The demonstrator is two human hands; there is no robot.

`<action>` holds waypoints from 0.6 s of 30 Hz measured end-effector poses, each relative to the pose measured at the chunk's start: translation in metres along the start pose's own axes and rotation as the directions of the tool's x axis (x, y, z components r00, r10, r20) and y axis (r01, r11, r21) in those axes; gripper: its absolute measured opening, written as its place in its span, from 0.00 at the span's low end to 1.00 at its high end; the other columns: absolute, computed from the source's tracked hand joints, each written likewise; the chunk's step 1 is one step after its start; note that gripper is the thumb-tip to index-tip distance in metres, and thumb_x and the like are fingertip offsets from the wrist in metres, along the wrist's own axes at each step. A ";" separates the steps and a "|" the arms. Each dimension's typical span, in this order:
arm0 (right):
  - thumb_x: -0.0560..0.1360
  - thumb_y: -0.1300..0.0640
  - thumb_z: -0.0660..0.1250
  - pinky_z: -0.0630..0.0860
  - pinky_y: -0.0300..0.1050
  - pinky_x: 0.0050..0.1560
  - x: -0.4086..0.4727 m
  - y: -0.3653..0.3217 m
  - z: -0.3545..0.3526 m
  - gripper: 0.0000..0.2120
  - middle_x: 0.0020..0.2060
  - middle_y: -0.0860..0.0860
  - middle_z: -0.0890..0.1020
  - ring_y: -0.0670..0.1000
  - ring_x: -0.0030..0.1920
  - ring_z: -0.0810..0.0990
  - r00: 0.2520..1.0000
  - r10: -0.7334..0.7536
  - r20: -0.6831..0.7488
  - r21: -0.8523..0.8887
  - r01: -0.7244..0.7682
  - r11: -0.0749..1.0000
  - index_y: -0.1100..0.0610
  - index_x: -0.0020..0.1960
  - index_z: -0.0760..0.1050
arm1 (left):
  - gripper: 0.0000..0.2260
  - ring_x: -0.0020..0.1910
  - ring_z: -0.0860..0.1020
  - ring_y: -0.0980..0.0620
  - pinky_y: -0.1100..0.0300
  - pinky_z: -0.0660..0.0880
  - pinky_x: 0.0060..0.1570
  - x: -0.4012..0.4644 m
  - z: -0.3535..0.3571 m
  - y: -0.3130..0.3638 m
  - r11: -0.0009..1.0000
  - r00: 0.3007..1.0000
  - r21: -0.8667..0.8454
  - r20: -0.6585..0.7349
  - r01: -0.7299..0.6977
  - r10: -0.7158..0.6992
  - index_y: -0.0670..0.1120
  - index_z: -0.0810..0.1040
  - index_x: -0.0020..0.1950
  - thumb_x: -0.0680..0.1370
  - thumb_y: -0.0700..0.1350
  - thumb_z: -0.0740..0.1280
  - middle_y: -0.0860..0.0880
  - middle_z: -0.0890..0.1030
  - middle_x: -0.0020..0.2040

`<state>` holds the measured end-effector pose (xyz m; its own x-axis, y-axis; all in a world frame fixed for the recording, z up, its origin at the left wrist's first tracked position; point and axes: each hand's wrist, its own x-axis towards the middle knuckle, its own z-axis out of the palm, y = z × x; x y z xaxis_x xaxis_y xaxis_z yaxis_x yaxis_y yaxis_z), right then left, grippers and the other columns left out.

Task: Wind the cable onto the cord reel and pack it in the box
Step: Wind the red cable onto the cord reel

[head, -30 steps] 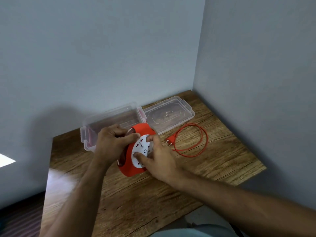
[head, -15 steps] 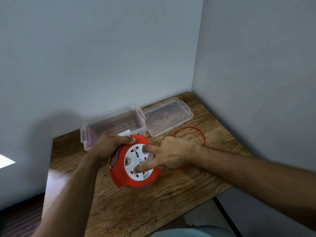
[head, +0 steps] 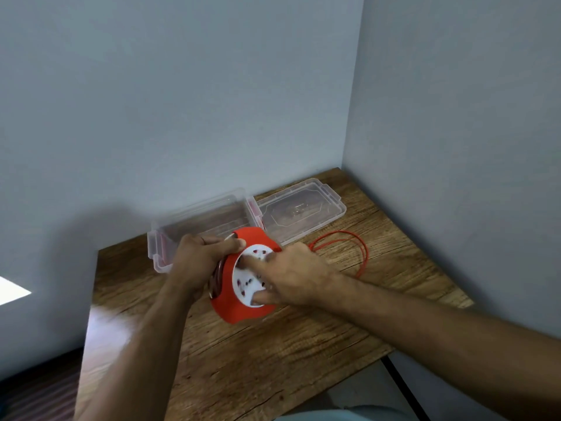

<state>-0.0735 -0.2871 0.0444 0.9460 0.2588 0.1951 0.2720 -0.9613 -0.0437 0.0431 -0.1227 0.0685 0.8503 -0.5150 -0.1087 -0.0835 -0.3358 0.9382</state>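
An orange cord reel [head: 239,308] with a white socket face stands on edge over the wooden table [head: 303,360]. My left hand [head: 197,262] grips its rim from the left, thumb over the top. My right hand [head: 291,275] presses fingers onto the white face. Wound cable shows in the reel's groove at the left. A loose orange cable [head: 361,253] loops on the table to the right, partly hidden behind my right hand. The clear plastic box [head: 212,214] stands open behind the reel.
The box's clear lid [head: 303,211] lies flat to the right of the box. Grey walls meet in a corner behind and to the right. The table's front edge runs diagonally at lower right, with floor beyond it.
The reel's white face has turned under my right fingers and the reel has tipped more upright. The loose cable loop on the table looks smaller and its plug is hidden now.
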 end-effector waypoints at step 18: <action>0.79 0.53 0.67 0.82 0.54 0.34 -0.013 0.021 -0.032 0.25 0.73 0.63 0.67 0.63 0.49 0.82 0.978 -0.191 0.083 -0.121 0.200 0.972 0.45 0.75 0.66 | 0.06 0.40 0.88 0.38 0.46 0.85 0.43 0.011 -0.011 -0.004 0.989 0.998 -0.144 -0.040 0.046 -0.052 0.45 0.90 0.39 0.73 0.47 0.77 0.40 0.89 0.39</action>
<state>-0.0854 -0.3139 0.0726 0.8879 0.4445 0.1184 0.4324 -0.8943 0.1149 0.0583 -0.1184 0.0675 0.8736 -0.4649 -0.1440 0.0311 -0.2421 0.9698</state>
